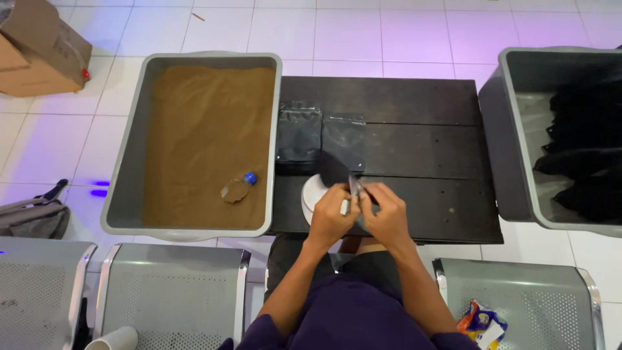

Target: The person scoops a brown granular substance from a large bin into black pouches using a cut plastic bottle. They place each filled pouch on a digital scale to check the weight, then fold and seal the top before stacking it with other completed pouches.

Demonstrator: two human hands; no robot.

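Purple-sleeved arms of the person, nearest the lens, reach forward over perforated metal seats (175, 291); snack packet (481, 322), blue, yellow and white, lies on the right seat; white cup (113, 339) at the lower left edge.

Dark wooden surface (421, 129), low and rectangular, stands on white floor tiles between 2 bins.

Grey bin, left (126, 188): holds brown powder (207, 116) almost wall to wall; cut plastic bottle (237, 188) with blue cap lies half sunk in the powder near the front right corner.

Grey bin, right (518, 149): holds a heap of black pouches (583, 142).

Cardboard box (39, 45), top left on the floor; grey bag (32, 217) at the left edge.

2 black pouches, left one (299, 136) and right one (344, 141), lie flat side by side on the surface, touching the left bin's wall.

White round scale (315, 193) sits on the surface just in front of them, partly hidden.

Left hand (330, 217) and right hand (387, 217): both closed, fingers pinching 1 small black pouch (354, 186) at its top edge, held above the surface's front edge, just beside the scale.
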